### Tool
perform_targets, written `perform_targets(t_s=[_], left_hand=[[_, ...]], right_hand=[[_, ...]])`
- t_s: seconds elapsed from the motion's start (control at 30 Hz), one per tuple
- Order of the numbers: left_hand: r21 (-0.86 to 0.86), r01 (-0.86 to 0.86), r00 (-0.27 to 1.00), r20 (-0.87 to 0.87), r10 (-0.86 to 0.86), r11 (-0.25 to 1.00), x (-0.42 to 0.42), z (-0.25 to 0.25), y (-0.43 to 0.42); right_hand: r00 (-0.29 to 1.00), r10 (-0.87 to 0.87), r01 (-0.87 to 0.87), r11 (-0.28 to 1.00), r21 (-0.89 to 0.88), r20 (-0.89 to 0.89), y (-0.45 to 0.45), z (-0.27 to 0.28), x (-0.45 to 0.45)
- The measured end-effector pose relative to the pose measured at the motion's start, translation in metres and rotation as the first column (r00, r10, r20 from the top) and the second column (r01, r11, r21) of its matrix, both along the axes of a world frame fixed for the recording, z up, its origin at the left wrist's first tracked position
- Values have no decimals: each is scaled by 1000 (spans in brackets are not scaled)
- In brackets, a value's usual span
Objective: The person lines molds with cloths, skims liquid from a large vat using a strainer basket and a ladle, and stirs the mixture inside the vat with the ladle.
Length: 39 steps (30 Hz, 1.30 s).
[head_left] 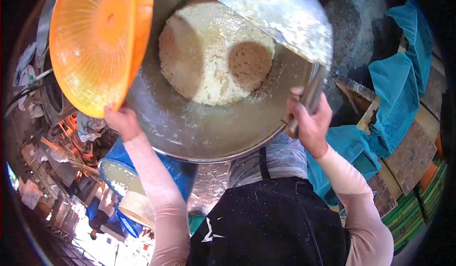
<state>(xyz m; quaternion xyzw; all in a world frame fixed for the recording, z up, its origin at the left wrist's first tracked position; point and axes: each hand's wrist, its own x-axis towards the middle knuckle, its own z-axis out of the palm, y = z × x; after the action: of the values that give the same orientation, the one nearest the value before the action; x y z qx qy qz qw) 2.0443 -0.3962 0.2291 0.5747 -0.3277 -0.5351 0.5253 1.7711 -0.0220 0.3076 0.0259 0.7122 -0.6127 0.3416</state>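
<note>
An orange mesh basket (90, 42) is tilted up on its side at the upper left, and my left hand (122, 121) is closed on its lower rim. My right hand (311, 118) grips the handle of a large metal scoop (285, 14), whose wide blade reaches over the right part of the pan and carries pale wet bits. Between the two lies a big round metal pan (199, 137), with a white, curd-like mass in cloudy liquid (213, 52) at its bottom.
A blue barrel (178, 173) with whitish content stands at the lower left, a pale round block beside it. Teal cloth (392, 99) drapes along the right, near brown boards and green slats (408, 218). Wood scraps (71, 154) lie at the left.
</note>
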Motion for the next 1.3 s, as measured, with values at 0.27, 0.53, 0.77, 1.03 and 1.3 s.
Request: perform_targets(t_s=[0.27,0.53,0.77,1.03,1.3], left_hand=[[217,18,998,52,-30,976,14,10,142],[453,43,975,174,-136,891,19,-35,225],[649,88,942,192,-276,756,75,-97,242],[788,223,906,50,-419,574,73,-95,250],[906,293,877,-127,-463,307,86,-129,231]], right_hand=[[810,274,-339,940,-33,-519,2,40,2],[744,543,-543,831,121,-390,-88,-41,19],[576,792,-648,594,477,-204,-118,-158,47],[436,900,-696,355,624,-26,-117,-215,70],[575,816,-653,413,635,62,-111,-248,95]])
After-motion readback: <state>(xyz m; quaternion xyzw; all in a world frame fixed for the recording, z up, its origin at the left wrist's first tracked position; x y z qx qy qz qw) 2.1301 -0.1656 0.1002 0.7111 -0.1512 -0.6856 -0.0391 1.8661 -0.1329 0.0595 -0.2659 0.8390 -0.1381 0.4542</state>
